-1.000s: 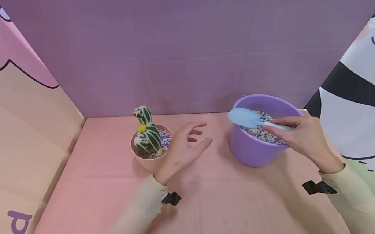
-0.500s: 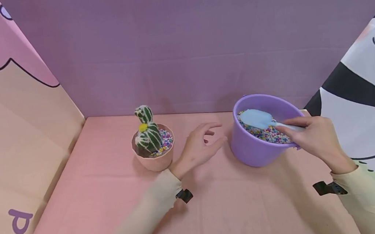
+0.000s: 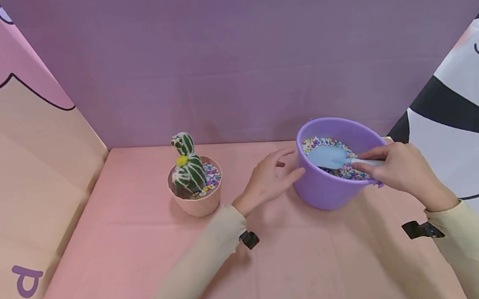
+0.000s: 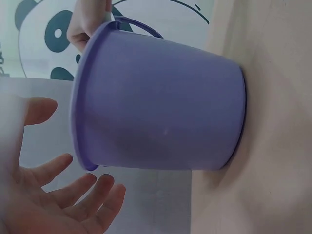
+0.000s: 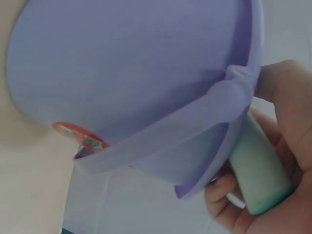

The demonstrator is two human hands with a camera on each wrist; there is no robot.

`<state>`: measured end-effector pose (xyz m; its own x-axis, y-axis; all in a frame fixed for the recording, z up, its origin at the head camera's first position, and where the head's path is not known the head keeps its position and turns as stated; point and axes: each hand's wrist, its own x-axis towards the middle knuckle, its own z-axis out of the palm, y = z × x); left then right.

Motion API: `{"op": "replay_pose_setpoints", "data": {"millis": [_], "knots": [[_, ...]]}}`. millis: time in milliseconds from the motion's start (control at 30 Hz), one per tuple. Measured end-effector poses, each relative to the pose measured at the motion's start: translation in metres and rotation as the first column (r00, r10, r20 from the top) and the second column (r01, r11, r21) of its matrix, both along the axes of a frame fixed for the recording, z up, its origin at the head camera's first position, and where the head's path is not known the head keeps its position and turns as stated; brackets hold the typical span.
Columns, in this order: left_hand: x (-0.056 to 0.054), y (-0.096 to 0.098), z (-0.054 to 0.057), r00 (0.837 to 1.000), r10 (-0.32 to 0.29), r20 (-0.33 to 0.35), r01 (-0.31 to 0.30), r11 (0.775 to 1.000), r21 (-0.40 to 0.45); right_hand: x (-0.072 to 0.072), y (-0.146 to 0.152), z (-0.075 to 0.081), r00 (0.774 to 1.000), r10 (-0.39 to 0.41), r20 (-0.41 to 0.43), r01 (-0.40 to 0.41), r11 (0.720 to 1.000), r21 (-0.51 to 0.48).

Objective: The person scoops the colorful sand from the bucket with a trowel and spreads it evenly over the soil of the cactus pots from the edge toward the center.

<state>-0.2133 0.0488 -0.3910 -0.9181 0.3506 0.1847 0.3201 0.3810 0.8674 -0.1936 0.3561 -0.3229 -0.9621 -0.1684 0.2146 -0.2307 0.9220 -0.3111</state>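
Note:
My right hand (image 3: 406, 169) grips the pale handle of a light-blue toy trowel (image 3: 328, 156). The trowel's blade lies inside the purple bucket (image 3: 327, 192), over small multicoloured beads (image 3: 319, 142). In the right wrist view the fingers curl round the trowel handle (image 5: 258, 170) at the bucket's rim. My left hand (image 3: 269, 180) is at the bucket's left side, fingers spread and holding nothing. The left wrist view shows its fingertips right by the bucket's rim. Further left, a green-and-white cactus (image 3: 191, 177) with a yellow flower stands in a peach pot (image 3: 199, 206) partly filled with beads.
The bucket's bail handle (image 5: 165, 129) hangs down on its outer side, near an orange-red label (image 5: 80, 135). A pink cloth (image 3: 137, 251) covers the table. Behind rises a purple backdrop (image 3: 233, 75), and a panda print (image 3: 465, 122) is on the right.
My left hand has moved right, from beside the pot to the bucket. My right hand has shifted right, bringing the trowel's blade from over the left rim down into the bucket.

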Motion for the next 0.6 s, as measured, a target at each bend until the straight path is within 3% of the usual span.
{"op": "replay_pose_setpoints", "data": {"millis": [133,300,600], "knots": [[-0.007,0.009,-0.002,0.999,-0.008,0.032,0.008,1.0,-0.001,0.0,0.0,0.004,0.998,-0.03,0.047,0.029,0.999,0.021],[-0.011,0.02,-0.005,0.999,0.007,0.051,-0.008,1.0,0.027,0.004,0.003,0.008,0.998,-0.057,0.004,0.057,0.996,0.064],[-0.017,0.035,0.002,0.999,0.022,0.047,-0.022,1.0,0.0,0.013,0.013,0.03,0.995,-0.091,-0.029,0.096,0.969,0.229]]}}
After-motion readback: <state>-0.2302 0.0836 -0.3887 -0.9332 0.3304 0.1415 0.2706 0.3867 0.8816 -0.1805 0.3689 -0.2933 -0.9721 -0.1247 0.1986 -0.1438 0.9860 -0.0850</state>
